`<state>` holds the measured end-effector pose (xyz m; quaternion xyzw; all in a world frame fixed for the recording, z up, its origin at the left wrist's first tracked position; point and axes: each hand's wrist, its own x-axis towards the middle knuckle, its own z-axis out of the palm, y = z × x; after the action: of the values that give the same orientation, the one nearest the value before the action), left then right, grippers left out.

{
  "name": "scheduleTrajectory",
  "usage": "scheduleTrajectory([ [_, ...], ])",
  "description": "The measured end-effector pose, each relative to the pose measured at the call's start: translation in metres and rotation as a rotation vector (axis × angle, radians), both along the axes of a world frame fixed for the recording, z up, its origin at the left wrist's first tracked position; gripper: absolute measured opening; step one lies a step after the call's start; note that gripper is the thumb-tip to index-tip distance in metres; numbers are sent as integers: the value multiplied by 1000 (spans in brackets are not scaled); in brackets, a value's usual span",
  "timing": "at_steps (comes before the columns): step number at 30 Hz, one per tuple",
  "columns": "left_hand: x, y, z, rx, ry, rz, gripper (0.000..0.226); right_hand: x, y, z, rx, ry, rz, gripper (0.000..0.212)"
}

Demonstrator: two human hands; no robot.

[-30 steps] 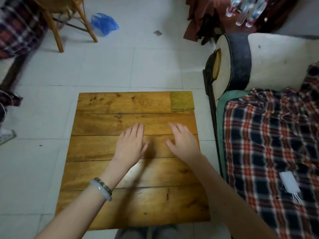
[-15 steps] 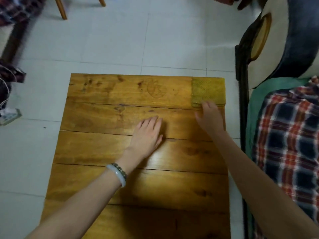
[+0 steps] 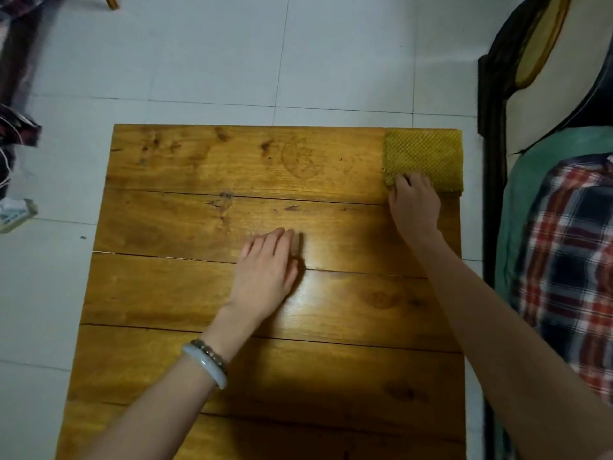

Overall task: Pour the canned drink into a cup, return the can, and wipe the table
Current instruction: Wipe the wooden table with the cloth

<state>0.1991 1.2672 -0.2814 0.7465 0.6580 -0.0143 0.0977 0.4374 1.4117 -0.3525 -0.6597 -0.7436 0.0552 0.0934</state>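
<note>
A folded yellow-green cloth (image 3: 423, 156) lies on the far right corner of the wooden table (image 3: 185, 180). My right hand (image 3: 414, 204) reaches to the cloth's near edge, and its fingers curl onto that edge. My left hand (image 3: 267, 273) rests flat on the middle of the table with straight fingers, a pale bangle and a bead bracelet on its wrist. A faint round mark (image 3: 300, 157) shows on the far plank. No can or cup is in view.
A sofa with a plaid blanket (image 3: 570, 260) and a dark wooden armrest (image 3: 491, 127) runs close along the table's right side. White floor tiles (image 3: 232, 54) surround the table. A small box (image 3: 15, 215) and dark bundle (image 3: 13, 134) lie on the floor at left.
My right hand has moved from the table's middle to the far right corner and its fingers have curled on the cloth's edge. My view has tilted down and closer. The left hand stays flat.
</note>
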Motion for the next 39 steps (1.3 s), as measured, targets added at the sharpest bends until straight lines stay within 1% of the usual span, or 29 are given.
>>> scheduleTrajectory([
  [4,0,-1,1,6,6,11,47,2,-2,8,-10,170,-15,11],
  [6,-1,-4,2,2,13,14,48,-5,-16,11,2,221,31,7],
  [10,-8,-23,-4,-18,0,-7,57,-37,-64,15,-45,291,217,13],
  [13,-13,-45,-11,-44,-54,-18,68,-64,-112,19,-139,355,359,10],
  [15,-16,-61,-14,-45,-88,-37,70,-80,-146,21,-202,397,459,17],
  [17,-21,-76,-15,-36,-108,-101,65,-92,-176,23,-281,438,517,29],
  [18,-25,-84,-17,-32,-120,-151,60,-96,-190,24,-307,455,533,30],
  [21,-42,-106,-27,-24,-153,-278,48,-104,-227,27,-336,471,556,30],
  [26,-66,-146,-44,53,-276,-363,29,-111,-283,27,-319,500,541,31],
  [28,-74,-167,-52,69,-317,-395,25,-111,-300,21,-287,435,549,38],
  [29,-79,-176,-56,69,-321,-414,25,-112,-307,16,-285,352,571,51],
  [31,-88,-194,-58,51,-303,-436,26,-114,-314,10,-299,159,634,84],
  [32,-92,-200,-58,42,-291,-429,27,-117,-314,8,-305,87,658,92],
  [33,-95,-206,-57,32,-276,-417,28,-121,-315,5,-313,39,672,92],
  [36,-106,-220,-55,-37,-212,-339,34,-133,-324,-3,-351,-57,683,81],
  [37,-111,-224,-55,-81,-168,-295,45,-136,-328,-5,-353,-93,680,80],
  [39,-123,-231,-54,-172,-69,-186,79,-139,-334,-9,-318,-134,658,79],
])
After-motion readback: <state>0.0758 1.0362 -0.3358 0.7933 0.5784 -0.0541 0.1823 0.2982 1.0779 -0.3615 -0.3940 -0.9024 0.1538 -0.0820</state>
